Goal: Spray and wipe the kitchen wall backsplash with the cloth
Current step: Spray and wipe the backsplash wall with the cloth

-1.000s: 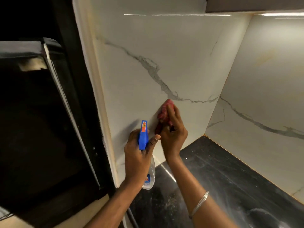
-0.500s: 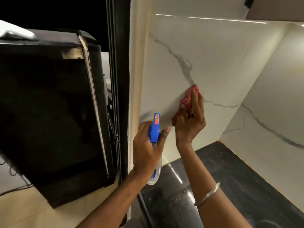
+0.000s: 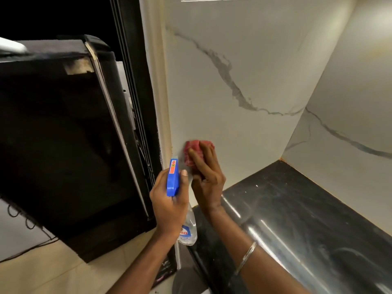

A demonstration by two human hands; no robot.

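My right hand (image 3: 206, 179) presses the cloth (image 3: 194, 152) flat on the backsplash (image 3: 244, 60) to scrub; my left hand (image 3: 169, 200) grips the sprayer (image 3: 172, 179), kept ready.

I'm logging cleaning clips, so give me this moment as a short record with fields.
left hand: grips spray bottle, blue trigger head up
right hand: presses red cloth flat against backsplash
cloth position: low on the wall, near its left edge
countertop: dark, glossy
right wrist: metal bangle
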